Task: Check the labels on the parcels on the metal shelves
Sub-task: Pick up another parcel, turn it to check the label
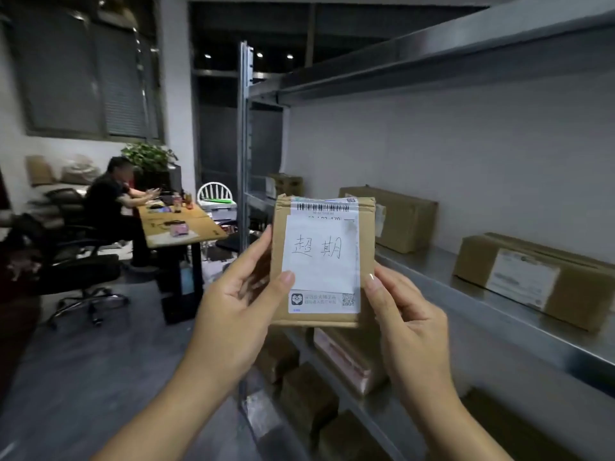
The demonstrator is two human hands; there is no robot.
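Note:
I hold a small cardboard parcel (366, 234) upright in front of me, its label side facing the camera. A white slip with handwritten characters (321, 252) covers most of its printed shipping label, leaving a barcode at the top and a QR code at the bottom. My left hand (239, 304) grips the parcel's left edge, thumb on the slip's lower left corner. My right hand (409, 324) holds the right edge, thumb against the slip's lower right. The metal shelf (472, 294) runs along the right.
Two labelled cardboard boxes (404, 217) (539, 281) sit on the middle shelf, another small box (288, 184) at its far end. More parcels (309, 394) fill the shelf below. A person sits at a desk (181, 224) at the left, with office chairs (83, 267) nearby.

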